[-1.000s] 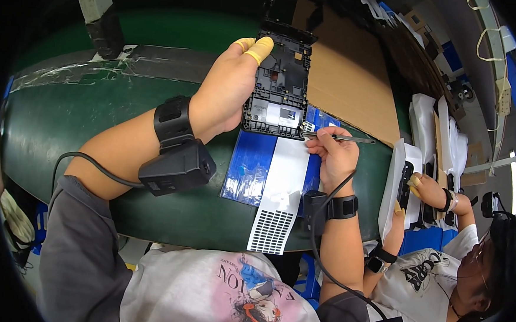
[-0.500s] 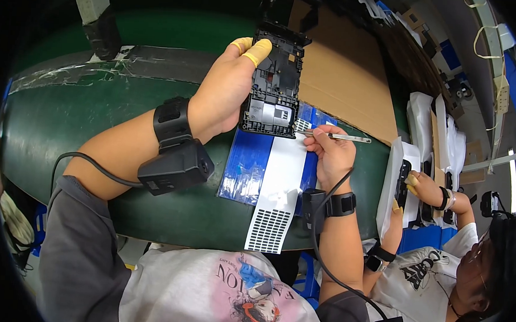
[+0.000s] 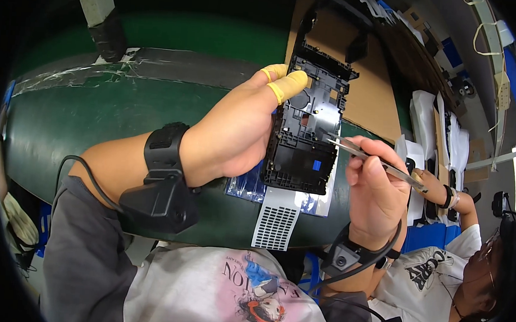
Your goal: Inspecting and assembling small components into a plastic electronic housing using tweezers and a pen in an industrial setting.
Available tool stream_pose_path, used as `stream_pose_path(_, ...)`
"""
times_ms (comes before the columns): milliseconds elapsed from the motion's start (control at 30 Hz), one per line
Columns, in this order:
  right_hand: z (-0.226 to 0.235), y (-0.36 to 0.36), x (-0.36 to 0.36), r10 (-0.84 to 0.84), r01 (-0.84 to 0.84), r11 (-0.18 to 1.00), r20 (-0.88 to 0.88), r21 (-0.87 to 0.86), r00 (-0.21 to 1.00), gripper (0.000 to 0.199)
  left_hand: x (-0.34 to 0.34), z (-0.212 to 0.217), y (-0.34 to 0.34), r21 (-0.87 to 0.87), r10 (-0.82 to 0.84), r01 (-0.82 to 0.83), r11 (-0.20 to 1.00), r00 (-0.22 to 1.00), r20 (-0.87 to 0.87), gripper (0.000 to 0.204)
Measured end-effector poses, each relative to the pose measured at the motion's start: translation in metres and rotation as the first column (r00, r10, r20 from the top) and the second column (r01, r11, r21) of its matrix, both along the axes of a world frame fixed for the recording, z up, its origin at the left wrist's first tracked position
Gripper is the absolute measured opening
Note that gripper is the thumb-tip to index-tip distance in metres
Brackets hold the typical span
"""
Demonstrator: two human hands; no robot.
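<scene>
My left hand [image 3: 236, 127], with yellow finger cots on thumb and a finger, grips a long black plastic housing [image 3: 297, 154] by its left side. The housing is tilted over the bench, its ribbed inner face showing, with a small blue patch near the lower end. In my right hand [image 3: 380, 195] is a pair of metal tweezers [image 3: 387, 168], pinched between thumb and fingers. Their tips reach the housing's right part; whether they touch it or carry something is too small to tell. Beneath lies a white sheet of small black stickers [image 3: 276, 221], partly covered by the housing.
Under the sheet lies a blue plastic packet [image 3: 243, 184] on the green bench [image 3: 137, 109]. Brown cardboard [image 3: 371, 100] lies beyond the housing. On the right a co-worker's hand [image 3: 431, 184] is close to my right hand, near white-wrapped parts [image 3: 423, 112]. A post [image 3: 96, 3] stands far left.
The housing has moved right and toward me, and its inner face is turned differently. My right hand with the tweezers has shifted right, the tips passing from the sticker sheet beside the housing onto it.
</scene>
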State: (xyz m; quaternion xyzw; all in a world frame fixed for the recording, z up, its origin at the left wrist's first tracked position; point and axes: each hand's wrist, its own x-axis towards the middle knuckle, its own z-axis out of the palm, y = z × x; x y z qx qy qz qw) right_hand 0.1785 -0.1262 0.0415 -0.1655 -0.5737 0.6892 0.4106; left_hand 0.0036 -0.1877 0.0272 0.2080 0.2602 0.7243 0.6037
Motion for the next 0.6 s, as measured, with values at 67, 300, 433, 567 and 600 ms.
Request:
stream_pose_path(67,0.000,-0.005,-0.004,-0.042,0.042,0.999,-0.001,0.017,0.999,0.022,0.005,0.004,-0.004,0.015,-0.010,0.010,1.000,1.000,0.004,0.026)
stream_pose_path(300,-0.005,-0.001,-0.010,-0.141,0.142,0.990,-0.049,0.013,0.989,0.025,0.022,0.002,-0.006,0.064,-0.023,0.024,0.998,1.000,-0.020,0.026)
stream_pose_path(433,-0.008,0.004,-0.007,-0.099,0.099,0.995,-0.106,-0.010,0.989,0.025,0.029,0.005,-0.006,0.073,0.028,-0.025,0.997,0.999,-0.045,0.026)
stream_pose_path(567,-0.006,0.001,-0.007,-0.082,0.087,0.995,-0.106,0.041,0.991,0.026,0.031,0.004,-0.006,0.093,0.028,-0.024,0.995,0.999,-0.042,0.026)
stream_pose_path(600,-0.006,-0.001,-0.009,-0.098,0.104,0.993,-0.108,0.053,0.989,0.026,0.031,0.004,-0.006,0.093,0.027,-0.023,0.995,0.999,-0.042,0.026)
